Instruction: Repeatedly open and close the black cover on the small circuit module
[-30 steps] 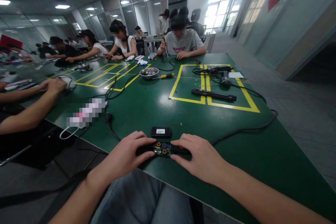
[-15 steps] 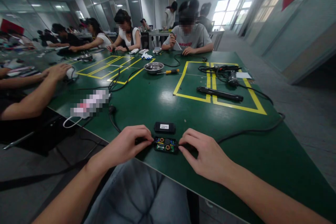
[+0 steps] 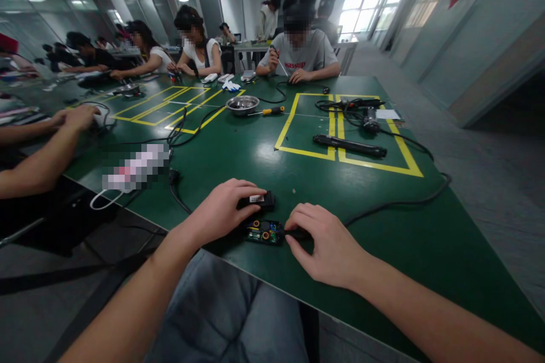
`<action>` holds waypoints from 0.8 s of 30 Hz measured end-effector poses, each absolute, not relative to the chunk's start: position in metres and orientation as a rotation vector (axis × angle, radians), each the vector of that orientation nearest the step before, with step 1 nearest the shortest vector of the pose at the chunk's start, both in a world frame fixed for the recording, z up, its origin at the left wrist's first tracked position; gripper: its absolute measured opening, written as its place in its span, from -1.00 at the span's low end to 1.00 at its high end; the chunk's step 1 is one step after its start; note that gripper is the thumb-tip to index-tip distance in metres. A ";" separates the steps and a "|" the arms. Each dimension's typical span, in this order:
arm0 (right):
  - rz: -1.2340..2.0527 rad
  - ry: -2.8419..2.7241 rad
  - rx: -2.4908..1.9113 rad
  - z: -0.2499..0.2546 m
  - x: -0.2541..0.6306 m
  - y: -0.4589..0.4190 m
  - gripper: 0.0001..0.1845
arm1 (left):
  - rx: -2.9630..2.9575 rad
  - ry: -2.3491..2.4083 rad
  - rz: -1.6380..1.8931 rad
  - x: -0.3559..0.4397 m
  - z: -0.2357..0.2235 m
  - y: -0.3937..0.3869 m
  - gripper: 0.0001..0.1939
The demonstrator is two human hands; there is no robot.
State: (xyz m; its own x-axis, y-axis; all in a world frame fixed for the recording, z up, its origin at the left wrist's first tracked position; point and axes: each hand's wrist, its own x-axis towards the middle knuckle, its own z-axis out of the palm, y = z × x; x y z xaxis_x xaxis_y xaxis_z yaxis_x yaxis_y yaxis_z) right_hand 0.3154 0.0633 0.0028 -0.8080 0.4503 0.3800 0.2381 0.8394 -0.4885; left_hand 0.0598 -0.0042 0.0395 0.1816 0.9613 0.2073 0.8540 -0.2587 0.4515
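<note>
A small open black case (image 3: 263,233) lies on the green table near its front edge, its circuit board with copper coils facing up. My left hand (image 3: 227,211) has its fingers and thumb around a flat black cover (image 3: 268,200) with a white label, just behind the case. The fingers hide much of the cover's left part. My right hand (image 3: 321,241) pinches the black cable (image 3: 303,234) where it enters the case's right end. From there the cable runs off to the right across the table.
Farther back are a metal bowl (image 3: 242,104), a yellow-handled screwdriver (image 3: 272,110) and a black rod-shaped tool (image 3: 349,146) on yellow tape markings. A white power strip (image 3: 138,167) and a black plug (image 3: 174,177) lie left. Co-workers sit at the far and left sides.
My left hand has left the left end of the circuit case and moved up onto the cover, which it now grips. My right hand stays at the case's right end. The view has shifted slightly.
</note>
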 end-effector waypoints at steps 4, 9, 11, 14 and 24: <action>0.588 -2.523 -0.523 0.004 0.315 0.063 -0.92 | 2.218 1.562 0.757 0.060 0.047 -0.031 -0.64; 0.586 -2.536 -0.523 0.004 0.315 0.062 -0.91 | 2.288 1.481 0.621 0.071 0.042 -0.039 -0.69; 0.579 -2.536 -0.520 0.003 0.315 0.063 -0.90 | 2.315 1.480 0.598 0.074 0.042 -0.037 -0.69; 0.562 -2.531 -0.514 0.002 0.315 0.063 -0.91 | 2.312 1.485 0.575 0.077 0.046 -0.036 -0.69; 0.572 -2.534 -0.542 0.000 0.314 0.062 -0.88 | 2.052 1.893 0.710 0.077 0.032 -0.008 -0.81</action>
